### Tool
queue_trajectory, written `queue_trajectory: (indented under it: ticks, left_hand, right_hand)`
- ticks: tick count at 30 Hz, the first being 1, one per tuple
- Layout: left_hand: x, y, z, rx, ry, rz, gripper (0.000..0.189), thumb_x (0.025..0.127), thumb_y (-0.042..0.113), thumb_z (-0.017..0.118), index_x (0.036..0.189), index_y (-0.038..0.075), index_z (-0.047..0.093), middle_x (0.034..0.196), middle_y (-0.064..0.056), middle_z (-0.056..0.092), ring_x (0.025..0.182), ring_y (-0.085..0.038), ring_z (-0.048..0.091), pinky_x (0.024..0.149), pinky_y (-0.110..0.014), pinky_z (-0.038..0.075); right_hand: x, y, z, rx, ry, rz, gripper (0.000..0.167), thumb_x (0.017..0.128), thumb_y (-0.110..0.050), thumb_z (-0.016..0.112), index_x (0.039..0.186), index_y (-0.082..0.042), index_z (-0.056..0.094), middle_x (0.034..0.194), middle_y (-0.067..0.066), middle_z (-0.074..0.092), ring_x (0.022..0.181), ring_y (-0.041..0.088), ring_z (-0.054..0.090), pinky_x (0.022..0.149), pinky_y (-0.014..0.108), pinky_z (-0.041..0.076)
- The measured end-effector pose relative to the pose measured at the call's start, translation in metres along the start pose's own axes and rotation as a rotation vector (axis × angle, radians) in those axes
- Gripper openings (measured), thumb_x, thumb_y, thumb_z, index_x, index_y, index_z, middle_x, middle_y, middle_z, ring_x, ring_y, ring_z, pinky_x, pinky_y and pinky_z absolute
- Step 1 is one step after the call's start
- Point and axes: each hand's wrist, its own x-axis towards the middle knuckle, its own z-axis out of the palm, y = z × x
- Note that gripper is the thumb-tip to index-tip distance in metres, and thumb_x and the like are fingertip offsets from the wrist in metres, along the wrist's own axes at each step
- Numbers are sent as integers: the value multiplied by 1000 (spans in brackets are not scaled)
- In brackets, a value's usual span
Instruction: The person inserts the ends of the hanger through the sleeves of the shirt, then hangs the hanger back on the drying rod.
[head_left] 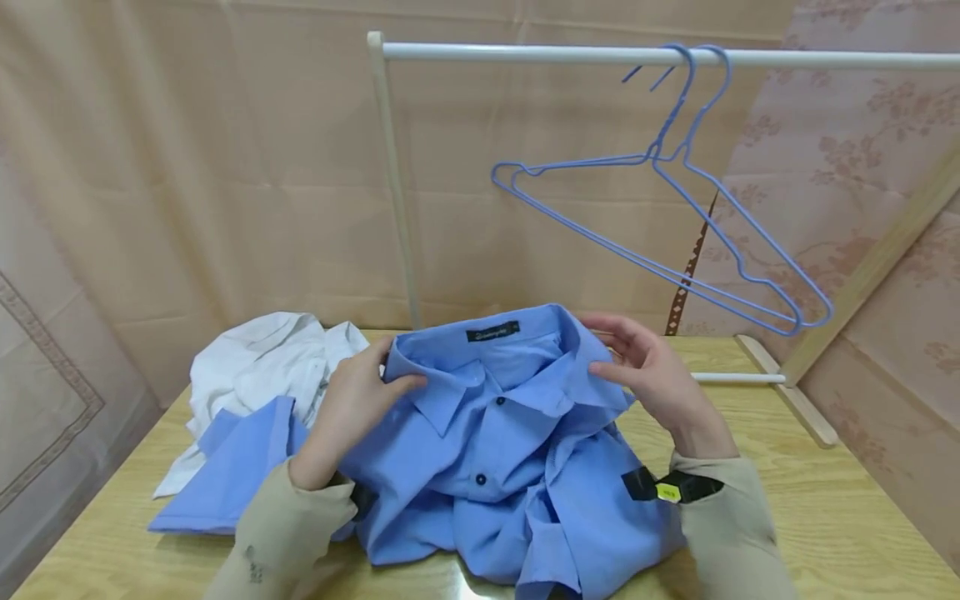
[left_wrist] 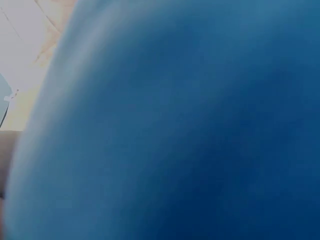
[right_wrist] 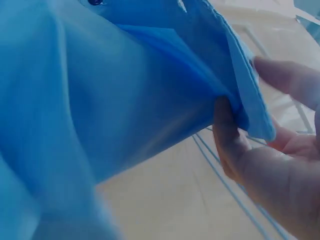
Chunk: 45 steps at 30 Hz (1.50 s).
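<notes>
A blue button-up shirt (head_left: 517, 454) is bunched on the table, its collar raised and its dark neck label facing up. My left hand (head_left: 360, 400) pinches the collar's left side, thumb in front and fingers behind. At the collar's right side my right hand (head_left: 660, 379) has its thumb on the front and its fingers behind. In the right wrist view, the right hand (right_wrist: 275, 160) has the collar edge (right_wrist: 250, 95) between thumb and fingers. Blurred blue cloth (left_wrist: 165, 125) fills most of the left wrist view and hides the left fingers.
Two blue wire hangers (head_left: 652, 158) hang from the white rail (head_left: 525, 53) of a rack behind the shirt. On the left of the wooden table (head_left: 847, 517) lie a crumpled white garment (head_left: 247, 367) and a folded blue cloth piece (head_left: 232, 479). Beige curtains (head_left: 225, 167) stand behind.
</notes>
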Motion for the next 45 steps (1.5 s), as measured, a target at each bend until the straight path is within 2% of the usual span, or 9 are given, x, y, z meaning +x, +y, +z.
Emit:
queue_trajectory:
  ticks: [6,13,18,22,27,30,35,40,45]
  left_hand:
    - [7,-2,4,18,29,28,36,78,28,72,104,10,56,81,-7,63,65,-19,56,59,-32,42]
    - [22,-2,6,-37,98,162,39,78,20,72,110,5,54,104,-15,62,96,-31,59,81,-44,45]
    - [33,4,7,-47,180,324,33,81,12,67,112,6,56,108,-11,61,102,-27,56,88,-40,42]
    - [40,11,8,-43,235,450,28,85,5,61,113,5,57,109,-10,61,102,-25,55,90,-37,40]
    - [47,19,8,-111,271,548,30,86,1,59,116,5,56,112,-9,60,105,-22,54,92,-34,41]
    - [46,21,11,-170,275,512,30,86,3,60,115,6,57,112,-8,60,105,-21,55,91,-33,41]
    - [38,20,19,-239,252,342,26,86,12,63,111,7,60,103,-6,63,94,-18,57,83,-33,44]
    - [36,14,27,-241,181,207,28,88,25,61,112,10,59,91,-4,62,80,-15,54,72,-30,43]
    - [34,7,35,-222,116,149,26,89,31,58,108,13,58,82,-2,60,72,-15,50,64,-28,40]
  right_hand:
    - [0,-7,11,-275,98,21,56,79,-4,69,129,-5,45,125,7,50,103,11,52,85,16,44]
    - [-3,-14,20,-485,191,20,52,77,-8,72,125,-9,51,113,7,52,86,14,54,74,17,46]
    - [-2,-14,22,-523,254,14,47,76,-8,72,120,-7,56,103,6,52,74,10,53,64,19,46]
    - [-1,-15,24,-481,317,9,42,76,-6,72,115,-3,56,98,7,49,76,10,49,64,19,44]
    - [-1,-17,27,-408,424,-45,37,77,-1,69,110,2,52,98,0,46,78,9,48,66,16,42]
    - [0,-17,27,-388,465,-82,34,77,0,69,107,2,53,97,-1,49,78,8,49,69,18,42]
    - [2,-12,28,-382,456,-84,28,78,-4,70,102,-1,56,98,2,55,87,6,51,78,18,41]
    - [5,-2,28,-292,388,-21,32,82,-10,66,110,1,54,97,-2,55,82,7,55,70,17,46]
    - [7,5,29,-311,342,35,32,86,-17,62,112,0,56,99,3,56,78,8,55,66,18,46]
